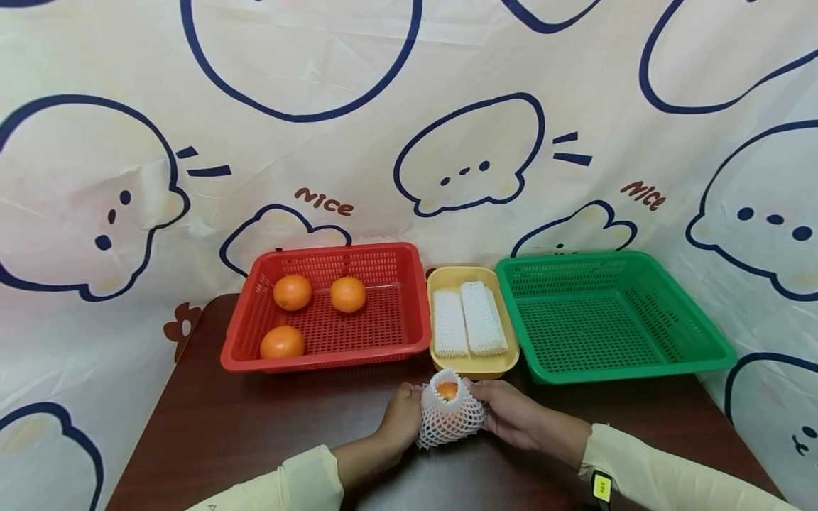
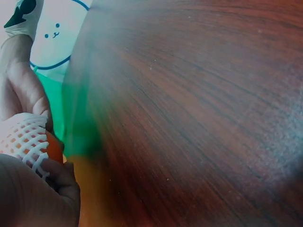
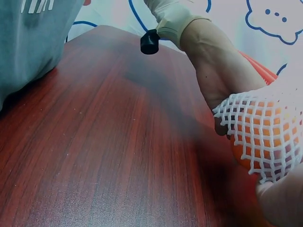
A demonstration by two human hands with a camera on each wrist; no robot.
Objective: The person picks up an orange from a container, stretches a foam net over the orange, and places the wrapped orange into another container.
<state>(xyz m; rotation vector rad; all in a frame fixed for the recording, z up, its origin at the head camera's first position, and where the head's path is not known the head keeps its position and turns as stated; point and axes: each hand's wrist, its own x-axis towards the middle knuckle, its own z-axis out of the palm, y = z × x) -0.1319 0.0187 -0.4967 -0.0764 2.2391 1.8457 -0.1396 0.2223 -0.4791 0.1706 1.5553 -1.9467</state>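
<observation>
Holding tight: the left grip (image 1: 404, 417) and the right grip (image 1: 508, 413) are on two sides of one orange (image 1: 447, 390) in a white net (image 1: 454, 426).
Left grip: it pinches the left side. I cannot tell if it holds just the net or squeezes the fruit too.
Right grip: it pinches the right side, near the top of the net.
Orange in the net: it is in the near middle, over the worktop (image 1: 275, 433), in front of the yellow tray (image 1: 476, 368). It peeks out of the round hole on top. Both wrist views show some bare peel past the net's other edge.
Red basket (image 1: 332, 360): it is far left and has three bare oranges (image 1: 348, 294) in it.
Yellow tray: it is in the far middle, and flat nets (image 1: 483, 318) lie side by side in it.
Green basket (image 1: 607, 333): it is far right, just beside the tray.
Net pulling: the step looks like getting the net snug. Tug both sides softly together, so it slides down even and hides the bare peel.
Thin net strings: pinch a few at once, because one alone might rip.
Round fruit: keep one side held, or it could roll out.
</observation>
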